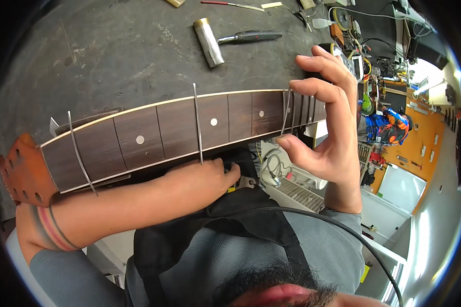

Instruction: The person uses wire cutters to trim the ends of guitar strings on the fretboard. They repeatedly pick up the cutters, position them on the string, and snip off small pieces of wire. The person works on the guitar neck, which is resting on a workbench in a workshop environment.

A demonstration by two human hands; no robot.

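Note:
A guitar neck (176, 128) with a dark fingerboard and pale dot inlays lies across the bench, its brown headstock (28, 174) at the left. Two loose fret wires, one near the headstock (78, 151) and one mid-neck (197, 123), lie across it, their ends overhanging. My right hand (335, 123) spans the neck's right part, its fingertips and thumb at the two ends of another fret wire (287, 110). Below the neck's near edge, my left hand (205, 179) is closed with curled fingers. What it holds is mostly hidden; something dark shows at the fingers.
A hammer (207, 43) with a metal head and black handle lies beyond the neck. Farther off are a thin red-handled tool (233, 4) and cluttered tools at the right. A black cable (317, 216) crosses my chest. Another person (386, 127) is in the background.

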